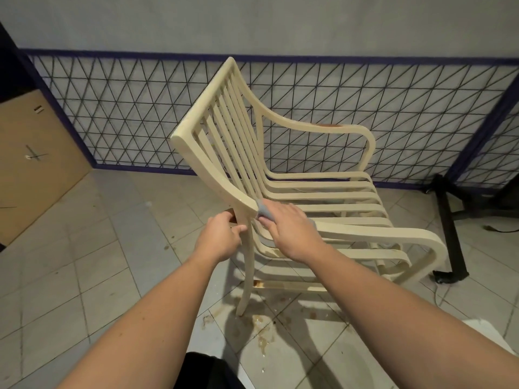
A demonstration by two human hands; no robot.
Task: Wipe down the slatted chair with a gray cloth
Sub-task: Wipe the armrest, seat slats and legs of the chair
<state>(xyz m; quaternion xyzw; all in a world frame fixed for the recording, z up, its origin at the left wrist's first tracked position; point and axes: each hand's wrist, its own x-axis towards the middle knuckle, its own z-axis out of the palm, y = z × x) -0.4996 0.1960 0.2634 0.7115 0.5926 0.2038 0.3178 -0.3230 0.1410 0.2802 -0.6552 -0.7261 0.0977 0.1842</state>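
In the head view, the cream slatted chair (280,169) is seen at centre on the tiled floor (84,276). Its rear leg is gripped by the left hand (222,237), fingers curled around it. At three o'clock of that hand, the gray cloth (264,211) is pressed onto the near armrest by the right hand (292,231), fingers curved over it.

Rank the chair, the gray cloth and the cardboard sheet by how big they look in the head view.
1. Chair, largest.
2. Cardboard sheet, cut by the left edge of the picture, so its full size is unsure.
3. Gray cloth, smallest; mostly hidden under the right hand, so more may be there.
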